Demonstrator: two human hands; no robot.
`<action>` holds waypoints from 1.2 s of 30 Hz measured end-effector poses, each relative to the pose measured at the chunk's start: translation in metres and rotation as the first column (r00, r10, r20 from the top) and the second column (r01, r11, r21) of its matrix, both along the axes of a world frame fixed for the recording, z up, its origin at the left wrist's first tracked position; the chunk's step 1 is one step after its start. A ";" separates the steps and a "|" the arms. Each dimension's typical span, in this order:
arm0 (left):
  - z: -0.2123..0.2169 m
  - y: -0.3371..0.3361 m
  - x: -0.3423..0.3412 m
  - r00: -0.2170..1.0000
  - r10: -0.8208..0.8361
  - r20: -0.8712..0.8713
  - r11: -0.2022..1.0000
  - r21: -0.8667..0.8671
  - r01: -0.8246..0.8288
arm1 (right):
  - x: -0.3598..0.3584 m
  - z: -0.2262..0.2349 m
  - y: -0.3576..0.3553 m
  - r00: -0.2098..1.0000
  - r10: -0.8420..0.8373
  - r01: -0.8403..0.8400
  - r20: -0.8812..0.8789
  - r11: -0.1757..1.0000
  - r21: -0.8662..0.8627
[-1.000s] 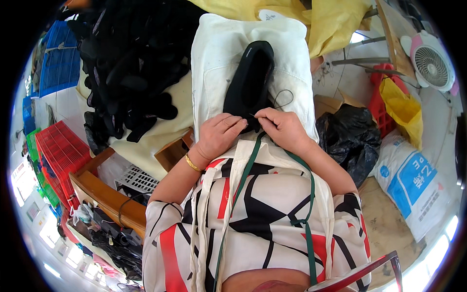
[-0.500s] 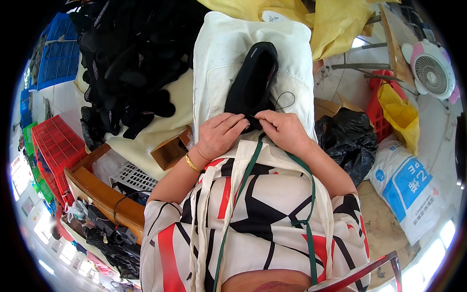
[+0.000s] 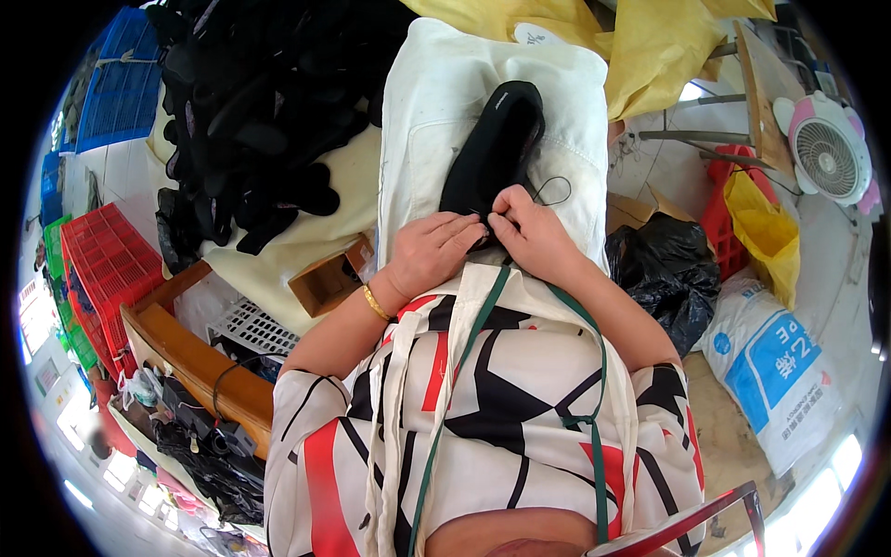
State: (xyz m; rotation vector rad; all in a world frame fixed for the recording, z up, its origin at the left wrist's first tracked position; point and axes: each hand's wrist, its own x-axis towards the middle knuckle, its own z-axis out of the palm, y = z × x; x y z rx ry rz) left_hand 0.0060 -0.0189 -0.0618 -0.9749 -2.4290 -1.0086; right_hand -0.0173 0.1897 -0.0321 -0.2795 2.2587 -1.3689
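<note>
A black slip-on shoe (image 3: 483,153) lies on a white cloth-covered surface (image 3: 408,121) in front of me, its toe pointing away and slightly right. My left hand (image 3: 432,249) is closed on the shoe's near, heel end, fingers pressed flat together over it. Right beside it, my right hand (image 3: 536,243) is bent in a pinch at the same heel edge, the fingertips of both hands almost touching. Whatever lies in the right pinch is too small to make out. A thin dark thread (image 3: 560,192) makes a loop on the white cloth by the right hand.
A heap of black shoes (image 3: 251,121) lies at the far left. Nearer left are a red crate (image 3: 111,255), a small cardboard box (image 3: 320,286) and a wooden drawer edge (image 3: 186,343). On the right are a black plastic bag (image 3: 664,265), a white-and-blue sack (image 3: 775,371) and a fan (image 3: 826,153).
My right hand has shifted its grip at the heel, its index finger now raised and bent. My left hand stays on the heel end. The whole view has shifted slightly.
</note>
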 end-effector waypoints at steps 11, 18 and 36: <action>0.010 0.001 0.001 0.996 0.024 -0.084 0.998 -0.058 -0.029 | -0.032 0.021 0.005 0.913 0.198 -0.112 -0.357 0.962 0.248; 0.014 0.001 -0.002 0.996 0.004 -0.087 0.999 -0.052 -0.009 | -0.030 0.007 -0.014 0.913 0.261 -0.207 -0.313 0.959 0.195; 0.025 0.008 -0.017 0.955 -0.014 0.298 1.000 0.005 0.013 | -0.092 0.081 0.148 0.570 -0.805 0.476 0.164 0.160 -0.865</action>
